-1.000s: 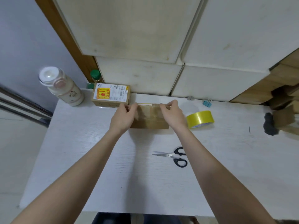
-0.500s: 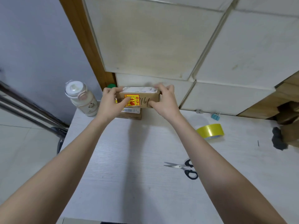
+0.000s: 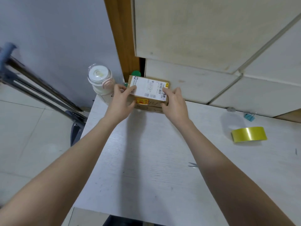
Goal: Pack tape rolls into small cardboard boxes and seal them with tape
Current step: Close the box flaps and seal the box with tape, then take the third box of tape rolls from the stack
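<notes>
Cardboard box [image 3: 149, 88] with a shipping label is gripped at its ends by left hand [image 3: 121, 101] and right hand [image 3: 173, 101], atop another box [image 3: 149, 110] on the table [image 3: 146, 160].

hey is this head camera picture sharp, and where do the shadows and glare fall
Head view: mostly sharp at the labelled box, though its print is unreadable; the metal stand at far left is smeared; wide-angle bending curves the wall panels; soft shadows fall on the table under both arms; a glare streak crosses the yellow tape roll.
</notes>
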### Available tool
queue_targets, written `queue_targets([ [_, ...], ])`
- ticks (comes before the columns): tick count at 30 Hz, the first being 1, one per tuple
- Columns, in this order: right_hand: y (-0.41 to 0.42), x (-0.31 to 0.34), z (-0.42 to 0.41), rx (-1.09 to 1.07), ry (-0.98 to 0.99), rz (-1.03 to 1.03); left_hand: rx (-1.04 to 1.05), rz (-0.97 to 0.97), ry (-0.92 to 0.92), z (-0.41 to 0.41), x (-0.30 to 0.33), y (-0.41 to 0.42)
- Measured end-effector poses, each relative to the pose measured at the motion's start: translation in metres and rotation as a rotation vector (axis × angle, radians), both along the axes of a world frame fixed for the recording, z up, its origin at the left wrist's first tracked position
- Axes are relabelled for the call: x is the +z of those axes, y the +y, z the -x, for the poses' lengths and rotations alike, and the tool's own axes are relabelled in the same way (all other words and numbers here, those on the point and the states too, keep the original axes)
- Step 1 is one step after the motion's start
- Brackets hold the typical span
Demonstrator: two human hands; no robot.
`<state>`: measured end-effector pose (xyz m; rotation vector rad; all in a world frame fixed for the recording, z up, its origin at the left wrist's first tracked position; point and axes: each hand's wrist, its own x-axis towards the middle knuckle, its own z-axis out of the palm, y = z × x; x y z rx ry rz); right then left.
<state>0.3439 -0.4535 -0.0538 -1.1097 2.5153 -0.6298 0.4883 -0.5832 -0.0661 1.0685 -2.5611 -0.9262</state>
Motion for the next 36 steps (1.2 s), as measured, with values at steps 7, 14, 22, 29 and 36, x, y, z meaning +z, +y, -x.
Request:
queue_targets([
  [7, 0.009, -0.009, 0.000, -0.089, 0.073, -0.005, -0.071, 0.021, 0.030, 0.002, -0.008, 0.011],
  [14, 0.005, -0.001, -0.002, -0.085, 0.173, -0.136, -0.092, 0.170, -0.089, 0.015, 0.008, 0.013],
  [22, 0.053, 0.043, 0.008, -0.020, 0.222, -0.028, -0.256, 0.291, -0.087, 0.034, 0.044, 0.037],
  [29, 0.135, 0.106, 0.036, -0.126, 0.295, 0.044, -0.427, 0.323, 0.021, 0.075, 0.101, 0.096],
  [36, 0.224, 0.157, 0.066, -0.170, 0.346, 0.109, -0.523, 0.421, 0.162, 0.115, 0.162, 0.170],
])
